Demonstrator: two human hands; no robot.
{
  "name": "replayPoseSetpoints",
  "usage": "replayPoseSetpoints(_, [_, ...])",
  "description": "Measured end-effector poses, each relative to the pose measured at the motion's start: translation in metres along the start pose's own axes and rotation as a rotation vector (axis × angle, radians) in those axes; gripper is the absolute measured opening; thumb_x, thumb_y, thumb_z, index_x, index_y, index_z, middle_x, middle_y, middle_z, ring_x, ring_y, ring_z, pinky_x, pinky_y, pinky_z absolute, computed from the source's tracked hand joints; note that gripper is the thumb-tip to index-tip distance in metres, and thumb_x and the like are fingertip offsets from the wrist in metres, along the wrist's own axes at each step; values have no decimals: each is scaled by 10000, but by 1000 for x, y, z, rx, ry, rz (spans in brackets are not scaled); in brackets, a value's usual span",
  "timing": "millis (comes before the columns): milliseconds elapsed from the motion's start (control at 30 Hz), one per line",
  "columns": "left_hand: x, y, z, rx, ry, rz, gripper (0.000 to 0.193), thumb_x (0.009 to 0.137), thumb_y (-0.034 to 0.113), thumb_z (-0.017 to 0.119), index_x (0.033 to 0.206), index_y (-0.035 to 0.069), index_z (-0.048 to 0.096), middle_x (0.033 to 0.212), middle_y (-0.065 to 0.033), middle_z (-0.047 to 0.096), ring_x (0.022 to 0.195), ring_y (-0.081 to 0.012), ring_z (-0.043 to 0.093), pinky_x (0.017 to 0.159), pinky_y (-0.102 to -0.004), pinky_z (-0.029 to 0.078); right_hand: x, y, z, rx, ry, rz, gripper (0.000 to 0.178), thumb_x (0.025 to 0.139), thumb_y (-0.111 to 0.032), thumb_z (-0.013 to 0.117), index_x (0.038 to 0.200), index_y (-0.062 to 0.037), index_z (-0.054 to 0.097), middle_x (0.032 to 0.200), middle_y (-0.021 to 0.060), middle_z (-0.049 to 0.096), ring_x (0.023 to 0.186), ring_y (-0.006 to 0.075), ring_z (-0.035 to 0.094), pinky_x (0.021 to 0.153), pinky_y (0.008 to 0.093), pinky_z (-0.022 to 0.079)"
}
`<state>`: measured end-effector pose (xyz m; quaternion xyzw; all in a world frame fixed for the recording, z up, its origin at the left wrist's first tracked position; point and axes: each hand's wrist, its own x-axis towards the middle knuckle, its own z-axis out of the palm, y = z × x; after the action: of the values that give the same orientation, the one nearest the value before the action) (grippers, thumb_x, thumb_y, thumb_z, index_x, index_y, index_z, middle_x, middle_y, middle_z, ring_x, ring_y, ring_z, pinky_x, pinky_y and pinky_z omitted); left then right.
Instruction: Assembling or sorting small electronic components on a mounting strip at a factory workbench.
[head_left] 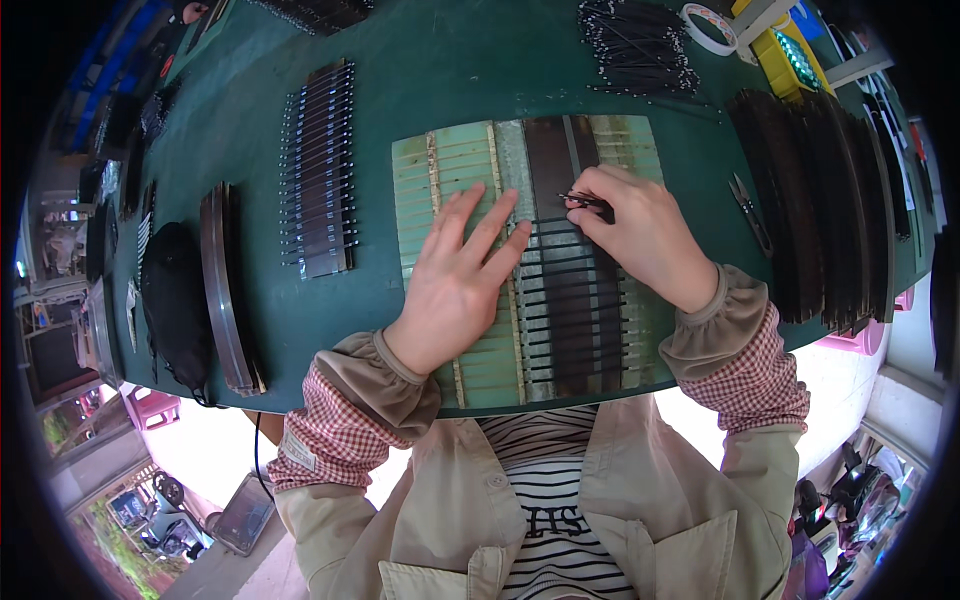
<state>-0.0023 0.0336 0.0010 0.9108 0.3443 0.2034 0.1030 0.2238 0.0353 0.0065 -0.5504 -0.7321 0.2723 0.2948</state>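
Note:
A pale green grooved board (412,170) lies in front of me on the table, with dark brown strips (548,150) running down it. Across its lower part, several short black wire-like pieces (570,308) sit side by side in the grooves. My left hand (455,285) rests on the board with its fingers spread, holding nothing, the fingertips near the uppermost pieces. Over the board's right half, my right hand (640,225) pinches a small bunch of thin black wire-like pieces (585,200) between thumb and fingers. Its remaining fingers are curled and partly hidden.
A finished-looking strip with black crosspieces (318,170) lies left. Loose black pieces (640,45) are heaped at the back right, by a tape roll (708,28) and yellow bin (785,60). Snips (750,212) and stacked dark strips (815,210) lie right; a black pouch (175,305) sits left.

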Motion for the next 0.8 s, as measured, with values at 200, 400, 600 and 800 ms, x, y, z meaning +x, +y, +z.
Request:
replayPoseSetpoints(200, [-4,-4,-4,-171,15,-58,416,780,-80,575,1181,26,598,1315,-162,510,1227,-354,459,1006,-413,397,4,8,-29,72,192,-97,120,827,-61,636,923,5,665,741,70,633,630,195,608,573,283,481])
replayPoseSetpoints(400, [20,6,-6,-807,47,-345,183,876,-23,582,1055,6,607,1100,-97,608,1053,-190,561,926,-306,430,4,-17,-45,535,-237,284,133,851,-101,650,930,5,665,706,12,620,606,83,564,509,221,438])
replayPoseSetpoints(600, [31,12,5,-1152,29,-466,66,853,-7,620,915,-2,598,907,-75,616,877,-183,588,787,-278,461,9,-21,-41,561,-345,363,135,844,-92,670,941,2,666,710,-3,613,593,31,527,487,187,398])
replayPoseSetpoints(800, [21,-2,5,-1049,117,-398,88,865,-32,594,951,-24,616,1010,-108,632,1031,-178,578,905,-303,445,10,1,-33,603,-251,326,145,836,-80,675,935,27,669,750,12,629,644,55,546,564,194,436])
